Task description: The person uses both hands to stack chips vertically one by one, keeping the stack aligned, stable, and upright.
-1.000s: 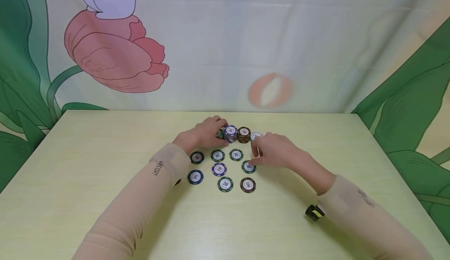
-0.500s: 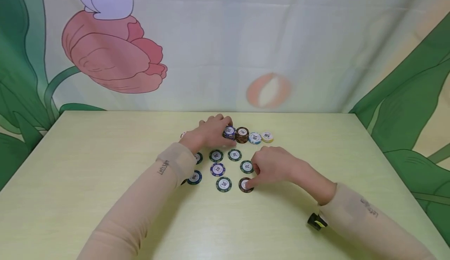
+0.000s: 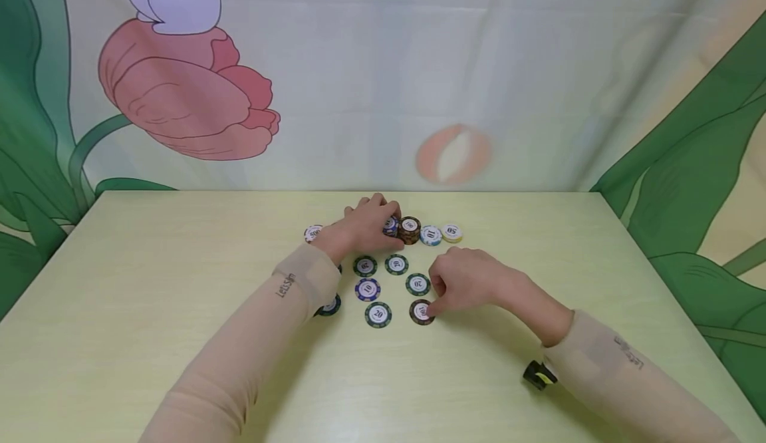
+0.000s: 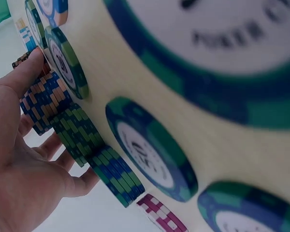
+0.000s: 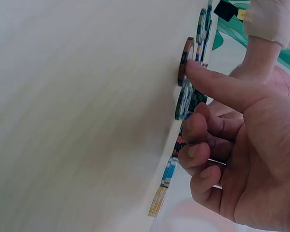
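My left hand point(image 3: 368, 225) is at the row of poker chip stacks at the back. Its thumb is in front and its fingers behind, around a stack of blue chips point(image 4: 46, 104); the thumb tip reaches the brown stack point(image 3: 409, 230). My right hand point(image 3: 473, 278) has its thumb on the face of a brown 100 poker chip point(image 3: 419, 310), its other fingers bent above the table. Green 20 chips point(image 3: 378, 314) and a blue 10 chip point(image 3: 368, 289) lie flat nearby. A 50 chip point(image 3: 330, 306) is partly hidden by the left sleeve.
Right of the brown stack stand light-blue point(image 3: 431, 235) and yellow point(image 3: 452, 233) stacks. Green point(image 4: 79, 133), blue-green point(image 4: 117, 176) and red point(image 4: 162, 212) stacks run to the left. A printed curtain point(image 3: 335, 84) hangs behind the wooden table point(image 3: 179, 283).
My left hand has moved right along the stacks, from the green one to the blue. My right hand has come back from the light-blue stack to the brown chip, which has shifted slightly right.
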`<action>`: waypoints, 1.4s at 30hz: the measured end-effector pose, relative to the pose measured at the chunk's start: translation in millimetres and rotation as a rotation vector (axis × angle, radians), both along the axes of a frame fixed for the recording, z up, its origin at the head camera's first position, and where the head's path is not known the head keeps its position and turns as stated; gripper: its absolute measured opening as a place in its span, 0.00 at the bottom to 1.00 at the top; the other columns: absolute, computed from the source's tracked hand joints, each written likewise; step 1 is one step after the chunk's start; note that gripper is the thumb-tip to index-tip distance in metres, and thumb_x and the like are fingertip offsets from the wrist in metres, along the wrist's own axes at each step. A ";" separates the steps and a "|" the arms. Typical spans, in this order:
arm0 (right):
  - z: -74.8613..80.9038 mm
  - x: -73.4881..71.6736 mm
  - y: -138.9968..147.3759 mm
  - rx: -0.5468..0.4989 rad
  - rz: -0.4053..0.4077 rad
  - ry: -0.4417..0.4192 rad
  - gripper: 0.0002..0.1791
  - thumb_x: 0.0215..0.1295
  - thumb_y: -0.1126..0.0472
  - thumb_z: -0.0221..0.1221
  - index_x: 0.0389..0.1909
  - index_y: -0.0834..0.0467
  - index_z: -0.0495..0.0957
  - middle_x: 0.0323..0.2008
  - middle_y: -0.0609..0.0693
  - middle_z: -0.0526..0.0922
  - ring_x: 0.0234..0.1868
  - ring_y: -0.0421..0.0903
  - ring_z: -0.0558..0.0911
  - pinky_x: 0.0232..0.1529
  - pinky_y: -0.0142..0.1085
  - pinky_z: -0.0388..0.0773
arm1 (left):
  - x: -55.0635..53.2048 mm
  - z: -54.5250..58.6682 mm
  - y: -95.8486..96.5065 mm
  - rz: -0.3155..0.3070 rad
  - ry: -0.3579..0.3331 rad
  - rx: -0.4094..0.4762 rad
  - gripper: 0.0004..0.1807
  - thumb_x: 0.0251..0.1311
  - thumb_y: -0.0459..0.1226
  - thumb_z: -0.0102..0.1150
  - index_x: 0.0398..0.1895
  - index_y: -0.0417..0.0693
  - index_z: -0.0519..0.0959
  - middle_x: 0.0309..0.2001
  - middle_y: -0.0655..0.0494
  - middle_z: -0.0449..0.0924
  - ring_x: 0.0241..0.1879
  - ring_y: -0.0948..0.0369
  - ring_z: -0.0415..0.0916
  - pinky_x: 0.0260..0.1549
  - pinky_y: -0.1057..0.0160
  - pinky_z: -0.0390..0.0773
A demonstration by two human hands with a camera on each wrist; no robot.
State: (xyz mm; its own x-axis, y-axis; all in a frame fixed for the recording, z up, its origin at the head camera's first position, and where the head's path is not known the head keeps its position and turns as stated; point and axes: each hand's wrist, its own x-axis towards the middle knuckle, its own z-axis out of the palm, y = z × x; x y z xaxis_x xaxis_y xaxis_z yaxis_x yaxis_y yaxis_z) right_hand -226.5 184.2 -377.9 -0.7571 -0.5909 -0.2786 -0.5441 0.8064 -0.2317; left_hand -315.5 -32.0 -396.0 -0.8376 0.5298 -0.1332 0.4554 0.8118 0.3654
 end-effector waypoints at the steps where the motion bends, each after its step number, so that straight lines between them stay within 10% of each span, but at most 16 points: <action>1: 0.2 -1.0 1.2 -0.004 -0.002 -0.010 0.20 0.55 0.43 0.75 0.18 0.47 0.76 0.17 0.39 0.76 0.21 0.38 0.73 0.25 0.36 0.70 | -0.2 -0.5 0.1 -0.005 0.001 -0.009 0.28 0.67 0.53 0.65 0.63 0.52 0.73 0.65 0.44 0.66 0.61 0.46 0.63 0.61 0.37 0.62; 10: 1.2 -10.7 16.6 -0.055 -0.038 -0.098 0.14 0.58 0.52 0.75 0.24 0.49 0.79 0.22 0.41 0.78 0.24 0.40 0.74 0.30 0.36 0.71 | -1.0 -2.0 2.7 -0.014 -0.002 -0.060 0.33 0.70 0.53 0.62 0.72 0.49 0.69 0.69 0.43 0.64 0.67 0.43 0.60 0.64 0.33 0.59; 29: 0.8 -18.9 29.5 -0.095 -0.059 -0.011 0.16 0.58 0.54 0.74 0.43 0.56 0.83 0.32 0.46 0.79 0.33 0.44 0.75 0.37 0.40 0.74 | 1.0 -3.2 5.9 -0.004 0.024 -0.090 0.30 0.71 0.53 0.60 0.71 0.52 0.70 0.67 0.44 0.65 0.65 0.45 0.60 0.60 0.37 0.63; 42: -3.6 -17.6 25.5 -0.090 -0.012 -0.010 0.10 0.56 0.60 0.72 0.35 0.54 0.80 0.28 0.44 0.76 0.31 0.43 0.73 0.34 0.39 0.71 | 0.7 -5.4 6.5 -0.007 0.033 -0.101 0.32 0.71 0.53 0.60 0.73 0.53 0.68 0.67 0.44 0.65 0.64 0.46 0.60 0.60 0.37 0.63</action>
